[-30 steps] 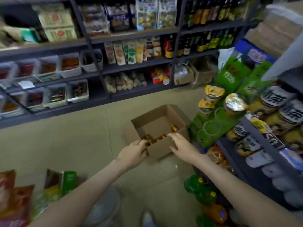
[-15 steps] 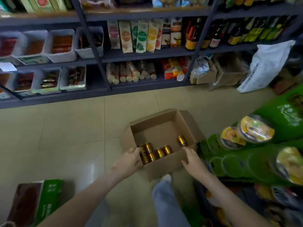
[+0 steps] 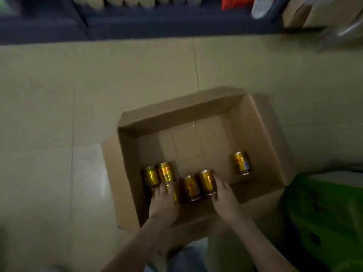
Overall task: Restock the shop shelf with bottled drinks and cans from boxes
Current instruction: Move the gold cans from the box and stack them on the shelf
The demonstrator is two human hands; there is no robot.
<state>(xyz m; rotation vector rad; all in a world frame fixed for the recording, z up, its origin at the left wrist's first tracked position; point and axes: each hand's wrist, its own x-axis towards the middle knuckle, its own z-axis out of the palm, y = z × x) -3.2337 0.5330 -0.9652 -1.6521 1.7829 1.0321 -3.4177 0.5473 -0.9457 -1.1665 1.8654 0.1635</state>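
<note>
An open cardboard box (image 3: 255,134) sits on the tiled floor. Several gold cans stand inside it along the near wall: two at the left (image 3: 158,174), two in the middle (image 3: 199,184), and one alone to the right (image 3: 242,162). Both of my hands reach down into the box. My left hand (image 3: 164,202) lies with fingers stretched over the left cans and partly hides another can (image 3: 173,192). My right hand (image 3: 224,197) touches the right side of the middle pair with outstretched fingers. The picture is blurred, so no grip shows.
A dark shelf base (image 3: 137,26) with goods runs along the top of the view. Cardboard boxes (image 3: 314,12) stand at the top right. A green pack (image 3: 324,216) lies right of the box. My trouser leg (image 3: 188,258) shows below it.
My head has tilted down and come closer to the box. Both hands have moved from the box's front rim down inside, onto the cans.
</note>
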